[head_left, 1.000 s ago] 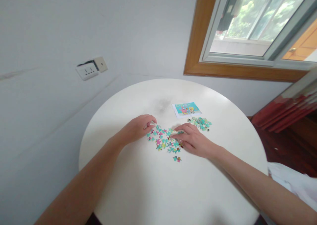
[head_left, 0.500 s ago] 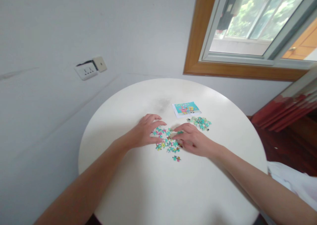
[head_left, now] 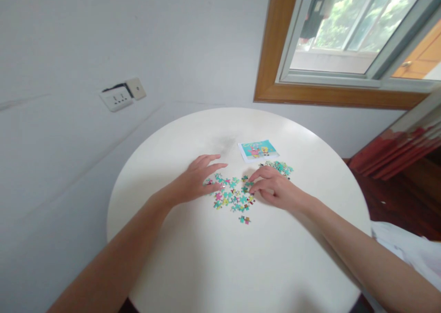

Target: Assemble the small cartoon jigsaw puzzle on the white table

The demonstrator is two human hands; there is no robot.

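Observation:
Loose jigsaw puzzle pieces (head_left: 235, 198) in teal, pink and yellow lie spread in the middle of the round white table (head_left: 220, 262). At the left edge of this spread is my left hand (head_left: 196, 180), its fingers apart and its thumb over a few pieces. My right hand (head_left: 274, 188) is at the right edge, fingers bent but separated, their tips at the pieces. I see nothing held in either hand. Nearer to me, a small teal and pink puzzle clump (head_left: 245, 220) sits apart from the rest.
Behind my right hand is a second heap of puzzle pieces (head_left: 284, 168), partly hidden by it. A cartoon picture sheet (head_left: 259, 150) lies beyond the heap. The wall with a socket (head_left: 117, 98) and a wood-framed window (head_left: 267, 95) stands behind the table.
Both hands have moved outward, the left to the left and the right slightly to the right. More of the spread pieces now shows between them. The view has shifted slightly.

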